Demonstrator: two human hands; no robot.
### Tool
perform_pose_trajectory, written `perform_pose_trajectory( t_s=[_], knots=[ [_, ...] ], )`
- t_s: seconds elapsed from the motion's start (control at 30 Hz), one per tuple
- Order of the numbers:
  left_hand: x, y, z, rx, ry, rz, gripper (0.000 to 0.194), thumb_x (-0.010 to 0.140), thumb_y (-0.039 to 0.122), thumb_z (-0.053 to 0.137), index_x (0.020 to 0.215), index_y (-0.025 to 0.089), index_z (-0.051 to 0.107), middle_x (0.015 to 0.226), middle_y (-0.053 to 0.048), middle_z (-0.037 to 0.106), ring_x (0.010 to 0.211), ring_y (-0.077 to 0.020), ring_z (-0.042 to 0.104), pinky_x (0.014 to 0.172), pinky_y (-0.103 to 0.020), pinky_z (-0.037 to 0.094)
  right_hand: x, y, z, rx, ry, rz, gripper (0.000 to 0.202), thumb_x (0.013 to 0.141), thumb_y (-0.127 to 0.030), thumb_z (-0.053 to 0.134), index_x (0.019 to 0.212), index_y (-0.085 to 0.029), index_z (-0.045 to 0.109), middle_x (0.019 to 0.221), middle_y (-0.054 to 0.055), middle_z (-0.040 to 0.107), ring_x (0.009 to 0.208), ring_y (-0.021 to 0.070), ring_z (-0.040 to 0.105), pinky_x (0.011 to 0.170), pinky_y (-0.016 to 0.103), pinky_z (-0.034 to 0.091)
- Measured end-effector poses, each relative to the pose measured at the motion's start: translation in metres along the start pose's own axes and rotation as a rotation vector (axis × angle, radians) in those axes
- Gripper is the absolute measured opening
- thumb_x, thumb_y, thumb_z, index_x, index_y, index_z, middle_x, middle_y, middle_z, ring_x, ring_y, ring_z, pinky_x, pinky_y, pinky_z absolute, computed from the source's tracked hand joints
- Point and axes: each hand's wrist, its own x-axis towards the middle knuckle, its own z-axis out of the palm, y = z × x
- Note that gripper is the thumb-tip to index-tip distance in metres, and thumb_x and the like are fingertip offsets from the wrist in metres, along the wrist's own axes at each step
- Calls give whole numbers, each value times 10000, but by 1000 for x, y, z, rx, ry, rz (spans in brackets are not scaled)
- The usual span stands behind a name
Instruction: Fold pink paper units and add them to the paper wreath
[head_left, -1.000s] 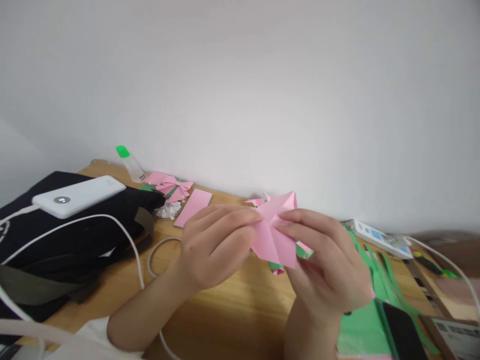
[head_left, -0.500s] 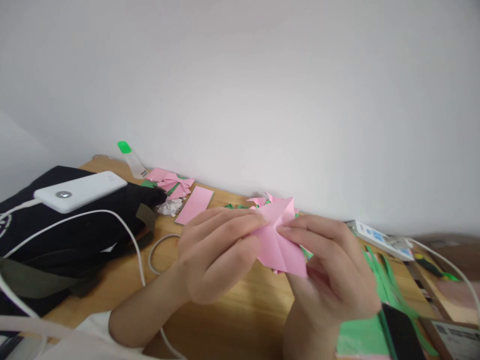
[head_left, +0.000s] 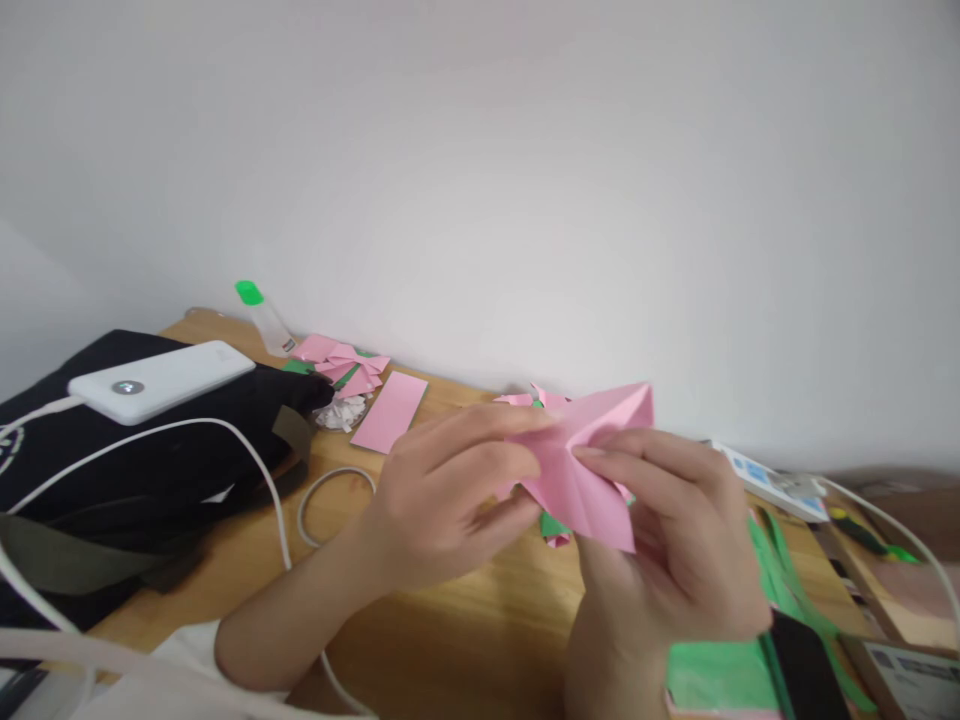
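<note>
A folded piece of pink paper (head_left: 581, 495) is held up above the table between my hands, its pleats meeting at a pinched middle. My right hand (head_left: 675, 530) is closed on that middle, with the thumb behind it out of sight. At the paper's left side, my left hand (head_left: 457, 495) has its fingers and thumb around the edge; some of the fingertips are hidden. Behind and below the hands lie pink and green paper pieces (head_left: 556, 530), partly covered.
On the left, a white power bank (head_left: 161, 382) lies on a black bag (head_left: 67, 480), its white cable running forward. A green-capped glue bottle (head_left: 266, 320), pink paper bows (head_left: 352, 368) and a pink strip (head_left: 390, 410) sit near the wall. A power strip (head_left: 765, 478), green paper (head_left: 720, 675) and phone (head_left: 802, 665) are right.
The pink paper has shifted right with my hands and its upper right part is fanned open wider. My left hand has moved right, its fingers changing position along the paper's edge.
</note>
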Motion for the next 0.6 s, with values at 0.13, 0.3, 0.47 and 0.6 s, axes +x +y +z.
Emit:
perform_pose_trajectory(
  t_s=[0.13,0.3,0.47,0.6],
  knots=[
    [6,-1,-2,-211,-102,-119,159,859,273,653,902,121,668,1121,-186,714,1056,-219,684,936,-314,568,2,3,5,16,218,7,245,780,-79,697,973,-228,728,874,50,681,784,196,654,619,330,544],
    [8,2,-6,-358,-135,-281,261,958,248,519,777,161,686,1092,-120,746,1034,-215,703,953,-339,565,4,1,9,62,219,-27,194,766,-72,722,927,-180,734,842,62,690,750,185,647,596,317,535],
    [5,0,-4,-605,-136,-500,144,881,159,618,1011,172,676,1132,-121,727,1031,-245,706,855,-353,618,4,-4,11,61,206,-19,154,796,-95,703,910,-197,723,822,50,695,741,187,650,598,323,541],
    [3,1,-5,-743,-172,-575,281,893,136,596,1163,177,665,1136,-117,724,1008,-257,718,740,-298,650,2,-5,13,62,196,-45,147,793,-111,717,923,-179,726,841,57,703,761,183,654,606,310,551]
  ],
)
